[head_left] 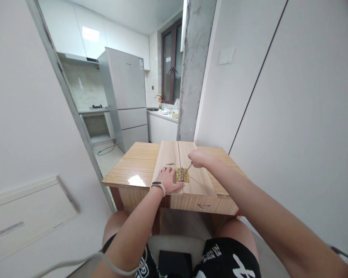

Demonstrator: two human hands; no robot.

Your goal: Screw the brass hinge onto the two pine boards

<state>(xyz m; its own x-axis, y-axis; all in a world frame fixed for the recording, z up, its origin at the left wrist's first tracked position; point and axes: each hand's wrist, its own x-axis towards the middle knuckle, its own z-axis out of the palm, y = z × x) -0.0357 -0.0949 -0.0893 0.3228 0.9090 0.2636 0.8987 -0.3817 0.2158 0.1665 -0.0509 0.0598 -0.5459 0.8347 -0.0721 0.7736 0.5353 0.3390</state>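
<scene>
A brass hinge [182,175] lies open across the seam between two pale wooden boards, the left board [168,148] and the right board [195,179]. My right hand [200,158] is closed around a screwdriver [189,167]; its handle is hidden in the fist. The thin shaft slants down to the hinge's right leaf. Pressed flat on the boards, my left hand [167,180] has its fingers spread beside the hinge's left leaf, and its thumb reaches across the seam below it. Small dark pieces [170,164], too small to make out, lie on the left board.
Under the boards stands a glossy wood-grain table [133,164] with a drawer [203,204] in front. A white wall [278,116] rises close on the right. Beyond the doorway are a grey fridge [130,85] and a sink counter [162,125]. A cable [75,264] crosses near my left forearm.
</scene>
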